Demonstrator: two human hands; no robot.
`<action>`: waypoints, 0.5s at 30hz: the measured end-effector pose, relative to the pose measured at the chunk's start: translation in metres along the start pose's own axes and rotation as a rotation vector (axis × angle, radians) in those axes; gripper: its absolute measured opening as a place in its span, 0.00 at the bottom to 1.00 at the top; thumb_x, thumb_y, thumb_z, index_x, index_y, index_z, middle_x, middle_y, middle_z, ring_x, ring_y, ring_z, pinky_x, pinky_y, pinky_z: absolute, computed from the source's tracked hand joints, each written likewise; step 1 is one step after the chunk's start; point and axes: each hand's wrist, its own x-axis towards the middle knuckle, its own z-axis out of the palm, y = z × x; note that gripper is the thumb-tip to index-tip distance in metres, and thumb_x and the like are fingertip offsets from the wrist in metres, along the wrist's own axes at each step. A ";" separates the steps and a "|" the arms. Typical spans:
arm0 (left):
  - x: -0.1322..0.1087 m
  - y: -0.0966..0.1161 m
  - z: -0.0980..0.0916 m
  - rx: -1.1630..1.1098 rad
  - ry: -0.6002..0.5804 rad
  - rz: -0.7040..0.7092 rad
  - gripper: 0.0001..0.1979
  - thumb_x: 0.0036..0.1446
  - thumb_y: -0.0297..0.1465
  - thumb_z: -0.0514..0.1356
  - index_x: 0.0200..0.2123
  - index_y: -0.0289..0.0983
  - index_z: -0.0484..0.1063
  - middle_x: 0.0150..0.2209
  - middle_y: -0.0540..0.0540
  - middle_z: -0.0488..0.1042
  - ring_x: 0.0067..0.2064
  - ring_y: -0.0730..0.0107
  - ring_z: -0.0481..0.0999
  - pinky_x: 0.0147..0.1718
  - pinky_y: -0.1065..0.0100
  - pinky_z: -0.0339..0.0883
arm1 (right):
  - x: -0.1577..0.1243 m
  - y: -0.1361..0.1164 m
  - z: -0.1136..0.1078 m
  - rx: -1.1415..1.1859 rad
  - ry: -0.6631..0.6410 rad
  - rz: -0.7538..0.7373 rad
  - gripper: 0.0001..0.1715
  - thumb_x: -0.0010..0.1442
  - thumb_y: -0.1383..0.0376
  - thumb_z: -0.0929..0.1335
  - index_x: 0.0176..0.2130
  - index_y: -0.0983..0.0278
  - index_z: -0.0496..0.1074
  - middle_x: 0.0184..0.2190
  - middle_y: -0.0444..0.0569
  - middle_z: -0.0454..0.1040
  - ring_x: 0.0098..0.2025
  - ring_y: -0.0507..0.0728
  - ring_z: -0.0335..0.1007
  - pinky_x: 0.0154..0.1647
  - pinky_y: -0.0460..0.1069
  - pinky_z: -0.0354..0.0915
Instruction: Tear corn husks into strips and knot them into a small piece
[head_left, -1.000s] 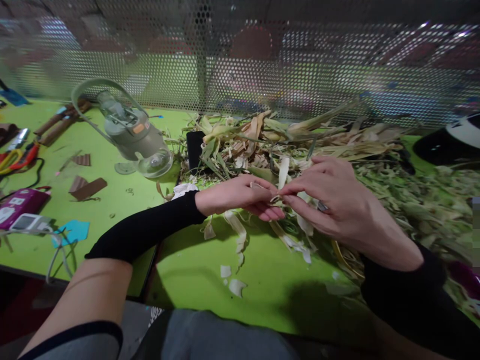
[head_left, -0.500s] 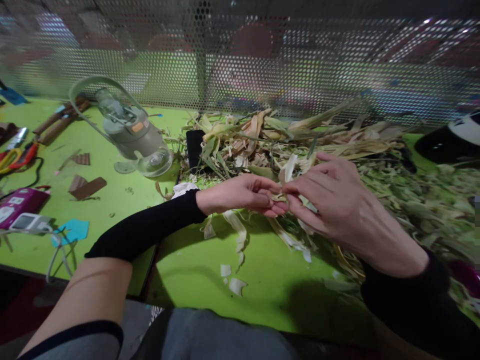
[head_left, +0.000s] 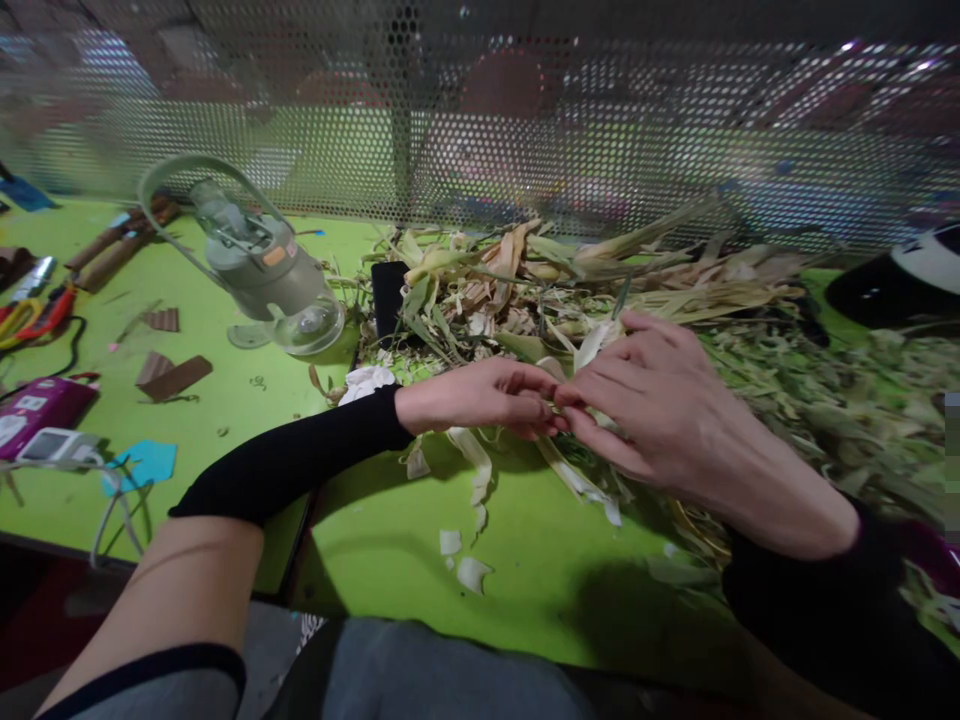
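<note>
My left hand (head_left: 491, 393) is closed in a pinch, its fingertips meeting those of my right hand (head_left: 660, 410) above the front of the table. A pale corn husk strip (head_left: 596, 342) rises from behind my right fingers, which are pinched around it. The lower part of this strip, between the two sets of fingertips, is mostly hidden. Under and just in front of my hands, curled loose husk strips (head_left: 474, 462) lie on the green tabletop (head_left: 375, 540). A heap of dried corn husks (head_left: 517, 270) spreads out behind them.
A clear water bottle with a grey-green handle (head_left: 259, 270) stands behind my left forearm, near a black phone-like object (head_left: 388, 300). Farther left lie scissors (head_left: 30, 315), a purple power strip (head_left: 49, 410) and a white charger (head_left: 60, 447). A perforated metal screen (head_left: 480, 130) borders the back.
My hands have drawn closer together and the left fingers have curled in more. The pale husk strip has tilted to the right.
</note>
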 end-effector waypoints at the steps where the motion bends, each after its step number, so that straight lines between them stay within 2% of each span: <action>1: 0.001 -0.001 0.000 -0.004 -0.001 0.006 0.06 0.66 0.23 0.61 0.42 0.33 0.78 0.39 0.46 0.81 0.42 0.76 0.81 0.52 0.64 0.76 | 0.001 -0.001 0.000 0.013 -0.001 -0.002 0.15 0.71 0.68 0.64 0.34 0.59 0.75 0.27 0.48 0.78 0.36 0.62 0.72 0.59 0.66 0.67; 4: 0.001 0.000 0.000 -0.040 -0.009 0.015 0.06 0.67 0.21 0.60 0.41 0.32 0.78 0.40 0.45 0.82 0.42 0.77 0.81 0.51 0.66 0.75 | 0.001 0.001 0.000 0.076 0.033 0.017 0.13 0.74 0.65 0.63 0.41 0.59 0.77 0.31 0.48 0.81 0.38 0.63 0.75 0.59 0.66 0.66; 7: -0.002 0.003 0.000 -0.094 -0.009 0.022 0.06 0.69 0.23 0.60 0.45 0.32 0.77 0.44 0.43 0.84 0.43 0.76 0.82 0.53 0.65 0.75 | -0.003 0.007 -0.003 0.148 0.069 0.068 0.10 0.75 0.62 0.65 0.47 0.59 0.76 0.40 0.52 0.83 0.44 0.65 0.78 0.57 0.65 0.68; 9: -0.004 0.005 -0.001 -0.121 0.011 0.018 0.07 0.69 0.25 0.61 0.48 0.31 0.76 0.47 0.40 0.84 0.45 0.74 0.83 0.54 0.64 0.75 | -0.007 0.012 -0.007 0.162 0.077 0.102 0.09 0.74 0.62 0.65 0.47 0.59 0.76 0.43 0.55 0.82 0.46 0.66 0.78 0.53 0.63 0.69; 12: -0.005 0.006 0.000 -0.135 0.013 0.002 0.11 0.69 0.27 0.62 0.53 0.31 0.75 0.52 0.36 0.84 0.47 0.72 0.84 0.55 0.63 0.75 | -0.009 0.017 -0.008 0.165 0.086 0.125 0.09 0.74 0.64 0.65 0.44 0.60 0.76 0.42 0.55 0.81 0.45 0.64 0.78 0.47 0.60 0.69; 15: -0.005 0.006 0.001 -0.135 0.000 -0.005 0.13 0.70 0.26 0.61 0.56 0.30 0.74 0.55 0.34 0.83 0.49 0.72 0.84 0.56 0.63 0.75 | -0.009 0.019 -0.007 0.203 0.098 0.117 0.11 0.75 0.63 0.65 0.44 0.61 0.77 0.41 0.56 0.80 0.45 0.64 0.78 0.45 0.58 0.70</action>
